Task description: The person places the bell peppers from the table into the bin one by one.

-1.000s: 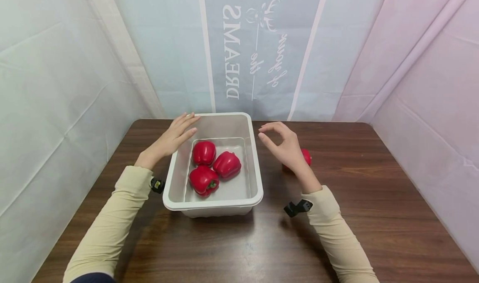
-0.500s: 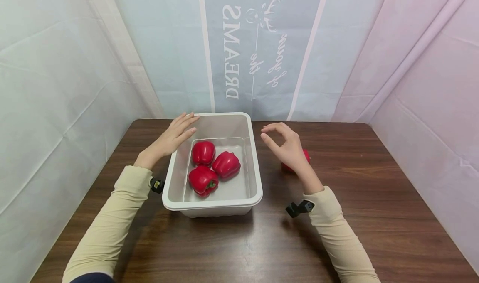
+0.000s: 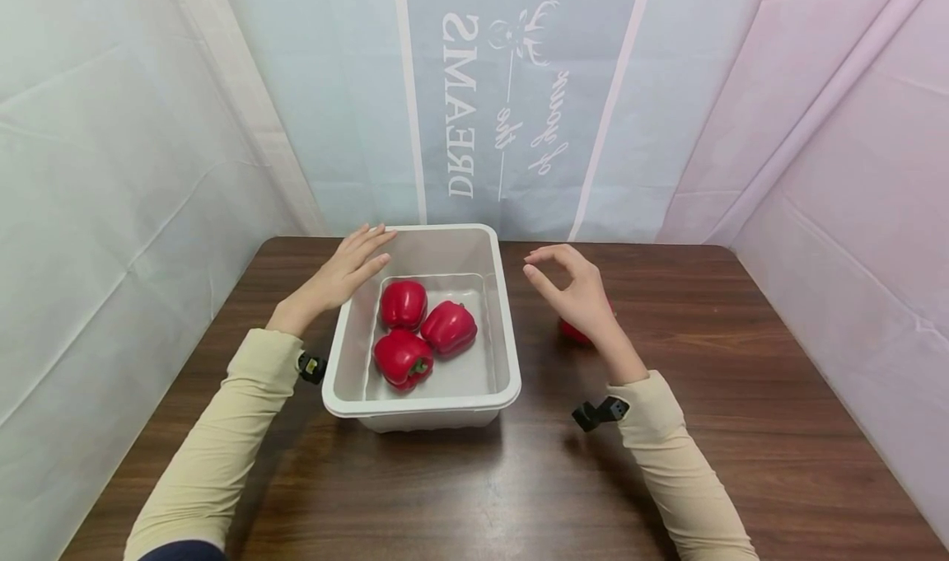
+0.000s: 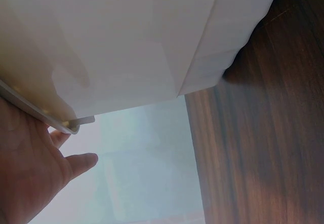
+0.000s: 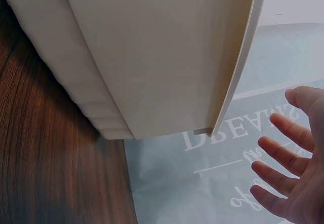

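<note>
Inside the white plastic bin (image 3: 515, 355) lie three red bell peppers: one at the back (image 3: 404, 302), one at the right (image 3: 449, 328) and one in front (image 3: 400, 357) with its green stem showing. My left hand (image 3: 337, 274) lies over the bin's far left rim, its fingers stretched out; the left wrist view shows the palm (image 4: 25, 163) beside that rim. To the right of the bin my right hand (image 3: 574, 289) hovers, holding nothing, and its fingers (image 5: 286, 155) are spread. Another red pepper (image 3: 574, 331) sits on the table, mostly hidden behind the right hand.
The brown wooden table (image 3: 741, 396) carries the bin left of centre. A pale blue cloth (image 3: 356, 91) with white lettering hangs behind the back edge, and white cloth walls (image 3: 96, 174) stand on both sides. A small black camera (image 3: 600, 413) is strapped to the right wrist.
My right hand has drifted slightly to the right, away from the bin, covering more of the pepper on the table. The left hand and the peppers in the bin stay put.
</note>
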Motion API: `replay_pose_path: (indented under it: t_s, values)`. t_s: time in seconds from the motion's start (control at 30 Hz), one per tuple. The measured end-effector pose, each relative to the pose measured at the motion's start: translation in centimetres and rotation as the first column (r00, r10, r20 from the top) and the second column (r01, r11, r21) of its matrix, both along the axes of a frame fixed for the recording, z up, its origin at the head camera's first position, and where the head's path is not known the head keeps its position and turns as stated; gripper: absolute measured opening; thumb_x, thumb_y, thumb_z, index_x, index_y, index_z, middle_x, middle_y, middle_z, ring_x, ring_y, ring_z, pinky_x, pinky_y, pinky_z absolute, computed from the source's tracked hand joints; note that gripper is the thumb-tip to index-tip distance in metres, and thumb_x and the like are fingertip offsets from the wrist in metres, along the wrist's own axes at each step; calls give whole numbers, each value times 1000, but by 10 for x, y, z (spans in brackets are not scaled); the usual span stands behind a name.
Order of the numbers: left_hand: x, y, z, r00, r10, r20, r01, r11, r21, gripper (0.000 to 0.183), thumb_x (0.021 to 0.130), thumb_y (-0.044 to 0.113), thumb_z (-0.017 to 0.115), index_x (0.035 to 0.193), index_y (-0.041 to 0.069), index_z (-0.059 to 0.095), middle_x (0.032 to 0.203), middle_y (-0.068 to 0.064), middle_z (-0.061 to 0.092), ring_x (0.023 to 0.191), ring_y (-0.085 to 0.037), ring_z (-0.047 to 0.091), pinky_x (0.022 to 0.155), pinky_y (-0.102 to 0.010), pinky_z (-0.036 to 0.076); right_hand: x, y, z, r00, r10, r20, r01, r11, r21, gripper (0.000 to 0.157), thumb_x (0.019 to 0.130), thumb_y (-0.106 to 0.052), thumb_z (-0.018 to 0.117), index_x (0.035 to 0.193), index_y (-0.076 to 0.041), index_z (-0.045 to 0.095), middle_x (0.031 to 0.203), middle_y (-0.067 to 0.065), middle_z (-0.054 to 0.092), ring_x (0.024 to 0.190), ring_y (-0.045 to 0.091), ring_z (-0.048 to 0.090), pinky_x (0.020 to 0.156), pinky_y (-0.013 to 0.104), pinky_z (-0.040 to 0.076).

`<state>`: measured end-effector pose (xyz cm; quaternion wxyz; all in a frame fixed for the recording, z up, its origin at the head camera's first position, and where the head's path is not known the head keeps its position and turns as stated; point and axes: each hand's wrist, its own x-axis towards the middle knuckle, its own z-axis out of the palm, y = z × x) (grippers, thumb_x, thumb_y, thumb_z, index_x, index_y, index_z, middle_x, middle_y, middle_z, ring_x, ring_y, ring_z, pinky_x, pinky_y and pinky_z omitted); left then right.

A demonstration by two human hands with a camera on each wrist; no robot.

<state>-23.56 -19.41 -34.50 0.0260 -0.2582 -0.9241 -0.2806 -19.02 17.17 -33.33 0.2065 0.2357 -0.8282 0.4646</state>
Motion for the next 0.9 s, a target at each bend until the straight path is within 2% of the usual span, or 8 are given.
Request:
replay_pose_path:
  t_s: [0.1,0.3,0.53,0.9]
  values:
    - [0,0,-1,1000,-2,1,2,1000,1,55,98,46,34,147,21,27,154,-10,17,143,-29,1,111,-57,2,-7,4,-9,1000,3,-2,-3,1000,1,17,85,-17,68,101,-10,68,105,4,64,105,19,56,92,42,41]
    - [-1,-1,-2,1000,-3,0,3,1000,-3,56,98,46,34,147,22,27,155,-8,16,143,-29,1,111,-57,2,-8,8,-12,1000,4,-12,-4,1000,20,16,86,-26,67,100,-18,68,104,-4,64,105,12,56,92,37,42]
    - [0,-1,-3,1000,-4,-3,4,1000,2,56,98,47,34,147,20,27,154,-12,16,143,-28,0,111,-57,2,-7,12,-14,1000,-21,-1,21,998,52,22,87,-32,64,101,-16,67,104,-6,63,105,9,55,94,36,42]
    - [2,-1,-4,1000,-8,-7,8,1000,19,56,98,46,35,147,19,28,154,-13,17,143,-27,-1,111,-58,3,-9,18,-20,999,-40,-20,41,997,64,20,87,-31,65,101,-16,68,103,-5,63,104,10,56,93,35,42]
